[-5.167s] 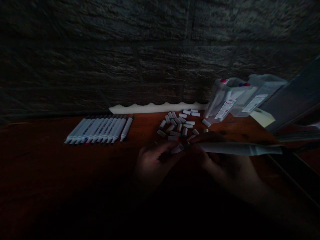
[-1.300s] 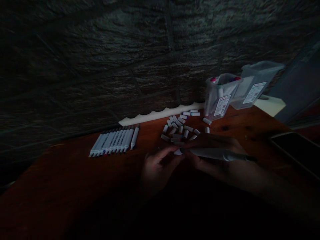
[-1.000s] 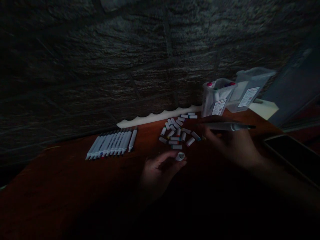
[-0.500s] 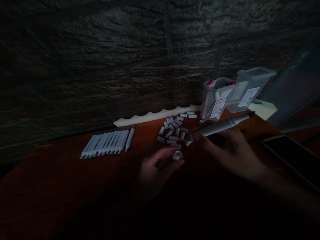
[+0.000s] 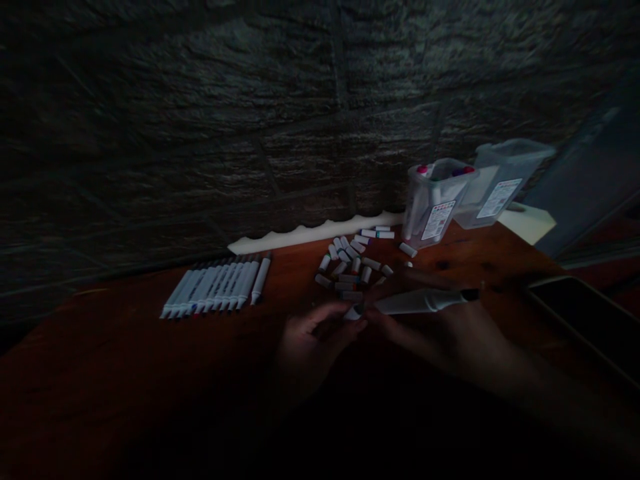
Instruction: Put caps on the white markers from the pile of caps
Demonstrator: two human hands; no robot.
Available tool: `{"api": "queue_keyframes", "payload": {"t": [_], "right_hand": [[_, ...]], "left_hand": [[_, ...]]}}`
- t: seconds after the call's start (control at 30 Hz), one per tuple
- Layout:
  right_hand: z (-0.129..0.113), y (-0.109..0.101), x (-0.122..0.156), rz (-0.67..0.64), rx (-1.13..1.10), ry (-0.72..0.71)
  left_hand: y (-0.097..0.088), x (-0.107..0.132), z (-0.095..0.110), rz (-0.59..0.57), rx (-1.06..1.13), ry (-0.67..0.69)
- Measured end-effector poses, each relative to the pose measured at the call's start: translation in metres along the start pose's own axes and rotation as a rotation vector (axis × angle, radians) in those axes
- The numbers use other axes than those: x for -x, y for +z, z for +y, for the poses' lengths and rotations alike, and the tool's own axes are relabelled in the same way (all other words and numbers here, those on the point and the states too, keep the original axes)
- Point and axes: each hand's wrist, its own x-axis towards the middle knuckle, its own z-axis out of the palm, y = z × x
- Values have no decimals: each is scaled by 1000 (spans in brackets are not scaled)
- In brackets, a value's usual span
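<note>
Currently, my right hand [image 5: 440, 333] grips a light-bodied marker [image 5: 407, 302] by its left portion, thumb and fingers closed around the barrel. The marker is held in front of me, on the near side of the loose caps [image 5: 345, 250]. Its long axis runs nearly crosswise, rising slightly toward the right; the dark right-hand end points right, and the opposite end points left, at the mouth of a white cap [image 5: 353, 313]. I cannot tell how deep that end sits. My left hand [image 5: 313, 337] pinches the cap between thumb and fingers, its open end facing right. Well to the left, a row of markers [image 5: 215, 287] lies side by side on the wooden table [image 5: 150, 360], long axes running away from me.
</note>
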Motion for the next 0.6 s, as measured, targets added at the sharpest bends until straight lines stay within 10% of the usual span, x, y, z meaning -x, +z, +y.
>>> {"api": "queue_keyframes", "payload": {"t": [0.17, 0.6], "right_hand": [[32, -19, -4, 240, 274, 150], [25, -9, -1, 162, 77, 227]], "left_hand": [[3, 10, 7, -109, -22, -36], [5, 3, 2, -20, 202, -78]]}}
